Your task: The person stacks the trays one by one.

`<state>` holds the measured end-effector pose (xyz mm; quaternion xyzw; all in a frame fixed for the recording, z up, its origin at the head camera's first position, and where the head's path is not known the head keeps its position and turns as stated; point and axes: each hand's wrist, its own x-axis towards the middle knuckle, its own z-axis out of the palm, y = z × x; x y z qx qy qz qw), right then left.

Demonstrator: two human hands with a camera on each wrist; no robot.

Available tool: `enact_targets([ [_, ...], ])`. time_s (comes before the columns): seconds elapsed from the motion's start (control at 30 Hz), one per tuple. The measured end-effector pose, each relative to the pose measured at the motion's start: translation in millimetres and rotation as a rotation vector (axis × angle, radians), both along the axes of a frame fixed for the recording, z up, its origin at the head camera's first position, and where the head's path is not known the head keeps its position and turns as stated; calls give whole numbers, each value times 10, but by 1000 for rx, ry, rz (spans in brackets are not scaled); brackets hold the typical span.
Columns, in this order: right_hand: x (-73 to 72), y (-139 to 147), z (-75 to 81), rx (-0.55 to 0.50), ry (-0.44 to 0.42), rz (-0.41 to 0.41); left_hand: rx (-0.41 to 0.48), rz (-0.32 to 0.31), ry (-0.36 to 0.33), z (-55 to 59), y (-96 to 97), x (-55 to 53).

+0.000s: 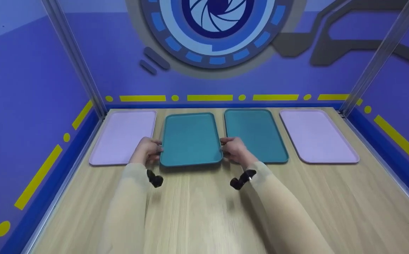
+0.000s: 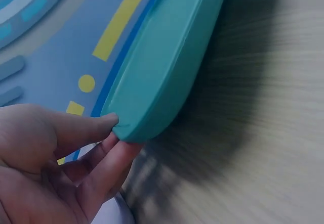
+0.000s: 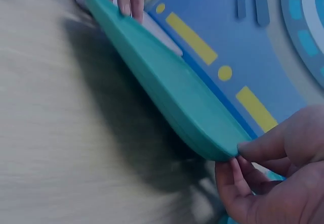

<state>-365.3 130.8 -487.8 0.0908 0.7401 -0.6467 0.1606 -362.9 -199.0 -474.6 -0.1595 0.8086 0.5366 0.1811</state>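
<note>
A teal tray (image 1: 191, 139), second from the left, is held by both hands at its two short-range sides. My left hand (image 1: 148, 148) pinches its left edge, thumb on top of the rim and fingers beneath, as the left wrist view shows on the tray (image 2: 157, 67). On the opposite edge my right hand (image 1: 235, 149) grips the same way, thumb over the rim and fingers curled under in the right wrist view. The tray (image 3: 167, 82) is raised off the tabletop, with a dark shadow under its near side.
Another teal tray (image 1: 255, 135) lies just right of the held one. Pale lilac trays lie at either end of the row, a left one (image 1: 120, 137) and a right one (image 1: 317, 137). Blue printed walls (image 1: 204, 84) enclose the wooden table (image 1: 190, 211) at the back and sides.
</note>
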Motion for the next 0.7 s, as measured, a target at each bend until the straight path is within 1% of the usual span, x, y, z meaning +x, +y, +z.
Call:
enact_targets([
  [0.1, 101, -6, -22, -9, 23, -1, 26, 13, 13, -46, -15, 85],
  [0.2, 221, -15, -53, -3, 44, -12, 24, 24, 22, -92, -12, 195],
  [0.3, 348, -21, -89, 27, 57, -15, 16, 30, 48, -154, -15, 324],
  [0.47, 547, -27, -172, 56, 98, -10, 45, 51, 94, -262, -15, 553],
  [0.53, 610, -26, -209, 63, 109, -10, 44, 52, 105, -291, -11, 627],
  [0.63, 676, -24, -253, 82, 115, -10, 36, 46, 129, -317, -4, 698],
  [0.7, 699, -27, -280, 107, 124, -13, 28, 44, 142, -321, 2, 717],
])
